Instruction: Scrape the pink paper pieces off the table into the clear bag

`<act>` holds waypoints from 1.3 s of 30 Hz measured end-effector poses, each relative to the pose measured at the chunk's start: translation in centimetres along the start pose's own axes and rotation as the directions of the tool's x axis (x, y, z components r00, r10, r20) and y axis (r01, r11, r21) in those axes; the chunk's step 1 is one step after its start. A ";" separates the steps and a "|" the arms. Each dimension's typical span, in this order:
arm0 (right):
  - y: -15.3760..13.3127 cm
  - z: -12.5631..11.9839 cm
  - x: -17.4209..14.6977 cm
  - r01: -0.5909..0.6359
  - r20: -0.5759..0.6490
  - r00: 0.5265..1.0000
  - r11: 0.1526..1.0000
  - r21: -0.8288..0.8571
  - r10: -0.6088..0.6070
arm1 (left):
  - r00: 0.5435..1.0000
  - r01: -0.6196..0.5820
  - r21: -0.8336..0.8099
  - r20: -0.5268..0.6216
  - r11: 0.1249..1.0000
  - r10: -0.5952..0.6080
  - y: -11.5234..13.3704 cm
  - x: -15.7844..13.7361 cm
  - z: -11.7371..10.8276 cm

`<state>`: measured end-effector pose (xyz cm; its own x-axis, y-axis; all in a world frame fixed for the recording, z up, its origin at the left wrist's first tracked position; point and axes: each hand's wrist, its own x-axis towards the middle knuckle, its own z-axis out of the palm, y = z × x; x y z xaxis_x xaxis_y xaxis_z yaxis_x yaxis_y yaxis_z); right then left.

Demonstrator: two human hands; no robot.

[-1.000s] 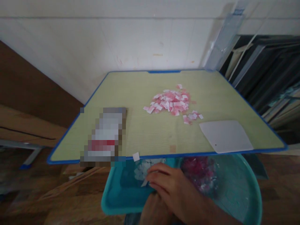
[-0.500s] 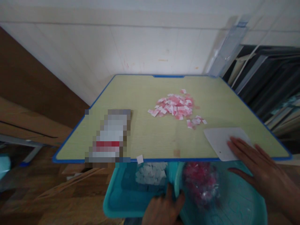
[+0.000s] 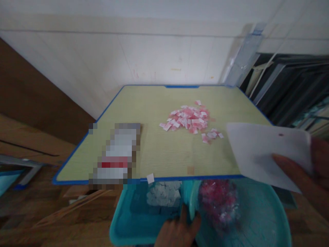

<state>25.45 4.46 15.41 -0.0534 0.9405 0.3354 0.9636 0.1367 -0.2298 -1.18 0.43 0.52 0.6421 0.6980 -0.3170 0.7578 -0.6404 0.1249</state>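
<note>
Up at the right edge of the view, the person's right hand (image 3: 305,175) holds a white sheet (image 3: 267,154) lifted off the surface (image 3: 164,151), its grip closed on the sheet with a thumb pressed on top near the sheet's right corner and fingers showing along its lower side; the sheet tilts, its left part hanging over the near right corner of the surface and its lower edge over the round teal basin (image 3: 259,219) below. Low in the middle, the left hand (image 3: 178,230) rests at the meeting of that basin's rim and the teal rectangular tray (image 3: 128,223) beside it, thumb and a finger raised on either side of the rim; whether this grip pinches the rim or only lies on it cannot be told, as the hand is cut off by the frame. A heap of pink and white paper pieces (image 3: 189,118) lies on the yellow-green, blue-edged surface, well apart from both hands, with a few strays just to its near right. One small white piece (image 3: 150,178) sits at the near edge. White pieces (image 3: 163,193) lie in the tray, and a pink mass (image 3: 218,202) lies in the basin
</note>
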 end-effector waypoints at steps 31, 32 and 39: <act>-2.3 2.0 9.1 0.186 0.357 0.879 0.918 0.350 -0.315 | 0.999 -0.046 0.114 -0.010 0.992 0.048 0.0 -0.1 0.5; -2.4 1.6 9.4 0.219 0.326 0.883 0.910 0.353 -0.339 | 0.998 -0.051 0.129 -0.036 0.990 0.056 -0.1 -0.1 0.7; -7.1 2.5 11.0 0.430 0.270 0.812 0.843 0.322 -0.517 | 0.981 -0.030 0.163 -0.182 0.986 0.060 -0.1 -0.2 1.8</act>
<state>17.38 14.58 18.43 -0.6127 0.7770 0.1446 0.7052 0.6201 -0.3439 -1.55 -0.19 -1.12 0.6965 0.7053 -0.1322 0.7095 -0.7044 -0.0205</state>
